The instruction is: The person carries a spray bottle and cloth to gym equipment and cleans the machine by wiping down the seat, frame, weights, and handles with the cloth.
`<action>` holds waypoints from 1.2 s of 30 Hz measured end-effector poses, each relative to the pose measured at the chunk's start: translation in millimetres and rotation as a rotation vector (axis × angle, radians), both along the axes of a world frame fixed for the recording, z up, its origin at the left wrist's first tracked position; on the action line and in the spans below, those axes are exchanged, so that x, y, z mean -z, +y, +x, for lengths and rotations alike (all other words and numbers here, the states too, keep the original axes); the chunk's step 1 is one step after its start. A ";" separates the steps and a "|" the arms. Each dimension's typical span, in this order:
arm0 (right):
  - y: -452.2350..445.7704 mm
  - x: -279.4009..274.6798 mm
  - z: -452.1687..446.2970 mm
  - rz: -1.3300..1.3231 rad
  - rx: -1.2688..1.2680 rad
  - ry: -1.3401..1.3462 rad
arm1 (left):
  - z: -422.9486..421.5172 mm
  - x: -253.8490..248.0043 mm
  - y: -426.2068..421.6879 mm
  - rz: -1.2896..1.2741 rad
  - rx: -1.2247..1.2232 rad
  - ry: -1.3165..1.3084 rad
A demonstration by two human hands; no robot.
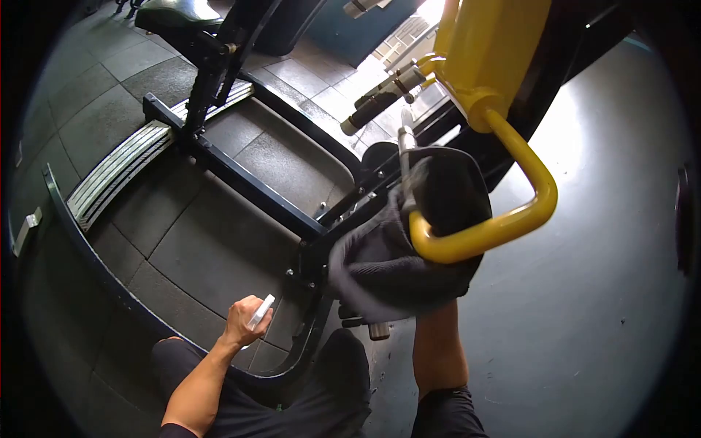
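Observation:
Low in the head view, my left hand point(247, 321) is closed around a white spray bottle point(261, 312); only its pale top shows clearly past the fingers. My right arm reaches up to a dark grey cloth point(376, 274), which covers my right hand and is blurred along its edge. The cloth hangs at the bent yellow handle point(522, 223) of a gym machine, against a black pad point(449, 190). My right fingers are hidden behind the cloth, which moves with the hand.
The machine's black frame point(255, 186) runs along the floor, with a ribbed metal footplate point(124, 171) at the left. A dark padded seat point(177, 14) stands at the upper left. Dark-gripped handles point(383, 98) jut out near the yellow body point(496, 51). A grey wall point(584, 292) is at the right.

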State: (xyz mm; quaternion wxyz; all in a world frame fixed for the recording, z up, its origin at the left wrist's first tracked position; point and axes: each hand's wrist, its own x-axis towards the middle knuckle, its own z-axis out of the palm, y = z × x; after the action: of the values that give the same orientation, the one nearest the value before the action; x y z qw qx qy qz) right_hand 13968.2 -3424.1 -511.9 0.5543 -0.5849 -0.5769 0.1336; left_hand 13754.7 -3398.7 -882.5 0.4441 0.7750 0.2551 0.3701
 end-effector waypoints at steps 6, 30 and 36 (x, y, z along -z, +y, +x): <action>58.5 -26.8 26.4 -0.301 0.149 -0.235 | 2.5 -0.6 2.1 -0.049 0.023 0.042; 7.3 12.5 -3.6 -0.016 -0.328 0.595 | -6.6 1.4 -8.2 0.015 -0.008 0.103; -56.4 18.0 -81.7 0.307 0.017 0.744 | 5.6 4.7 -6.6 0.005 0.020 0.134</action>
State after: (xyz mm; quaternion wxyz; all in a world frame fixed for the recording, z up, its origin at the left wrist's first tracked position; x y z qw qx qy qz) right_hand 13886.5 -3480.5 -529.9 0.8073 -0.4118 -0.3452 0.2441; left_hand 13760.4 -3405.3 -887.1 0.4277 0.8018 0.2755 0.3135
